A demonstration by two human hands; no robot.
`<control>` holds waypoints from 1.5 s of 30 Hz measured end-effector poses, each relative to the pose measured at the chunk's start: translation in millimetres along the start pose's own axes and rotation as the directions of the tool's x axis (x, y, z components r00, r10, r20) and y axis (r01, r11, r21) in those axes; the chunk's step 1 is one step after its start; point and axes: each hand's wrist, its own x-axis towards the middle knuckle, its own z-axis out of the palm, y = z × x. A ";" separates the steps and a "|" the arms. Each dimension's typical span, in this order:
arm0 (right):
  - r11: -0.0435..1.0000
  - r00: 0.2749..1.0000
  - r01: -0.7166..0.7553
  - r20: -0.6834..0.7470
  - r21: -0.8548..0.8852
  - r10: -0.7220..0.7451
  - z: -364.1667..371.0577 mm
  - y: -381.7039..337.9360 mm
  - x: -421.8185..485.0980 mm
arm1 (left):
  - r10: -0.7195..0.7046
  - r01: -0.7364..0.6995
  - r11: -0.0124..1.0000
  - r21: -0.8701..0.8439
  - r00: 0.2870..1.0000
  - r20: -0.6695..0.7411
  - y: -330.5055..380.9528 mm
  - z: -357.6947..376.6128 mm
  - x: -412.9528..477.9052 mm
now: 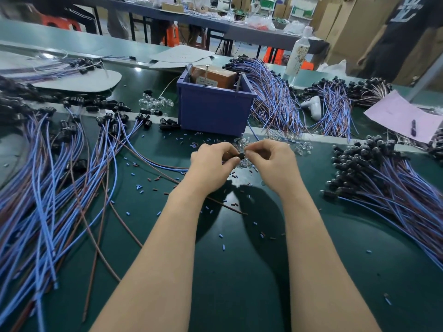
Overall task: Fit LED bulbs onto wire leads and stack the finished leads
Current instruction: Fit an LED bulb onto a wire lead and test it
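Before the blue bin (213,111), left hand (212,164) and right hand (272,161) pinch a tiny black socket (241,156), likely light, best gripped by its stiff body.

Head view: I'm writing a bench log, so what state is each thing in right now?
left hand: fingers curled, pinching the black socket.
right hand: fingers curled, pinching the socket's other end.
wire leads: spread loose on the left.
lead pile: stacked on the right, sockets together.
clear bulbs: loose heap.
blue bin: upright, open, holding a brown box.
bottle: upright.
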 end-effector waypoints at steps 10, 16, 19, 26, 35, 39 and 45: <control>0.960 0.997 -0.074 -0.014 0.269 0.081 8.3 -4.0 -1.4 | 0.026 -0.030 0.998 -0.060 0.998 -0.064 -1.9 3.2 2.4; 0.986 0.997 -0.065 -0.025 0.152 0.069 12.2 0.0 -0.9 | 0.039 -0.042 0.998 -0.038 0.996 -0.077 -4.0 7.2 3.5; 0.988 0.995 -0.053 -0.079 0.145 0.065 9.1 2.3 0.4 | 0.011 -0.011 1.000 0.002 0.996 -0.093 -5.5 7.8 4.8; 0.969 0.992 0.008 -0.121 0.248 0.023 9.3 -5.2 -2.0 | 0.016 -0.045 0.976 -0.214 0.991 -0.135 -3.4 4.0 2.4; 0.969 0.988 0.113 -0.124 0.220 -0.087 6.5 -11.9 -2.8 | 0.016 -0.054 0.949 -0.309 0.992 -0.124 -4.0 0.6 2.5; 0.977 0.981 0.168 -0.121 0.130 -0.152 6.5 -14.9 -4.4 | 0.028 -0.064 0.948 -0.313 0.993 -0.116 -3.7 0.9 2.9; 0.969 0.962 0.246 -0.117 -0.012 -0.246 7.8 -17.8 -7.6 | 0.058 -0.090 0.957 -0.277 0.991 -0.123 -2.4 1.4 1.9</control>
